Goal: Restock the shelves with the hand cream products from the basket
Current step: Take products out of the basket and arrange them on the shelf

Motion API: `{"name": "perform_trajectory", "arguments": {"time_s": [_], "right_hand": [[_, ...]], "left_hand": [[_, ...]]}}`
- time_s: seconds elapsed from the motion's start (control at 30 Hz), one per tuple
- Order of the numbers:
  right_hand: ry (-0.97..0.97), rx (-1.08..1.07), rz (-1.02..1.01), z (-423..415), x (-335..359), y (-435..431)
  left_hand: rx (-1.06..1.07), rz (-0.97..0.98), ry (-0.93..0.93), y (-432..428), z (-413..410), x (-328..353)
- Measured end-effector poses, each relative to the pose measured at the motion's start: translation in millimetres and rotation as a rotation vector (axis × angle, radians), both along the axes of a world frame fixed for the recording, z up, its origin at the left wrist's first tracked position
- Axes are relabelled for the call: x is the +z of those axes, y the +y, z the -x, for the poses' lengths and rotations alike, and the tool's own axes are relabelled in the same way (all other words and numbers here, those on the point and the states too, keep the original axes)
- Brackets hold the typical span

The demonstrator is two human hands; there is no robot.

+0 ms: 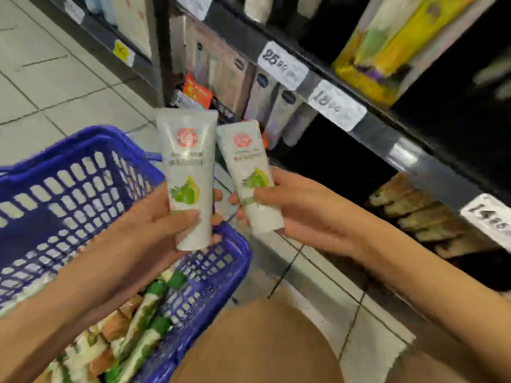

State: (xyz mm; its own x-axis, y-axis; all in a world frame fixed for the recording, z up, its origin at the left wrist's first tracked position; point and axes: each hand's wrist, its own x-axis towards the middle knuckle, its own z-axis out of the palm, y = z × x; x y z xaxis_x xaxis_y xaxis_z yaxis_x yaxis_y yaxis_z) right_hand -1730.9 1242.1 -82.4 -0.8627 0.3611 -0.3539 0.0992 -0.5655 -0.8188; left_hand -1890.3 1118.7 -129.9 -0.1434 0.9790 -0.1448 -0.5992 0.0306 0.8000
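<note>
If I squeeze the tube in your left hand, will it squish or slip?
Probably squishy: the hand cream tube looks like soft plastic, flat at its sealed top. Its shiny skin may be slippery. Likely light: the left hand holds it upright with fingers and thumb.

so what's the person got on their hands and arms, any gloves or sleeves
Nothing worn that shows. The left hand and right hand are bare, no gloves, and no ring, watch or bracelet is visible, though the picture is blurry. The left forearm and right forearm are uncovered, no sleeve in view.
</note>
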Motion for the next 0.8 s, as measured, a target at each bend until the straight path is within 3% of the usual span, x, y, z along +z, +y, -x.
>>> {"name": "perform_trajectory", "arguments": {"time_s": [0.17,0.3,0.5,0.63,0.8], "right_hand": [[0.059,-0.073,-0.140,-86.9,23.6,5.3],[0.012,-0.227,-0.268,-148.5,46.3,-7.2],[-0.010,-0.601,-0.389,-243.4,71.7,-34.9],[0.027,-0.792,-0.413,-309.0,73.9,-52.1],[-0.143,-1.024,-0.579,-384.5,55.6,-68.8]], "left_hand": [[-0.399,-0.244,0.117,52.6,-48.5,10.3],[-0.461,-0.382,0.370,87.4,-97.6,27.6],[-0.516,-0.602,0.576,120.8,-188.4,67.4],[-0.669,-0.575,0.534,126.5,-256.9,88.3],[-0.825,-0.528,0.619,133.2,-344.8,105.5]]}}
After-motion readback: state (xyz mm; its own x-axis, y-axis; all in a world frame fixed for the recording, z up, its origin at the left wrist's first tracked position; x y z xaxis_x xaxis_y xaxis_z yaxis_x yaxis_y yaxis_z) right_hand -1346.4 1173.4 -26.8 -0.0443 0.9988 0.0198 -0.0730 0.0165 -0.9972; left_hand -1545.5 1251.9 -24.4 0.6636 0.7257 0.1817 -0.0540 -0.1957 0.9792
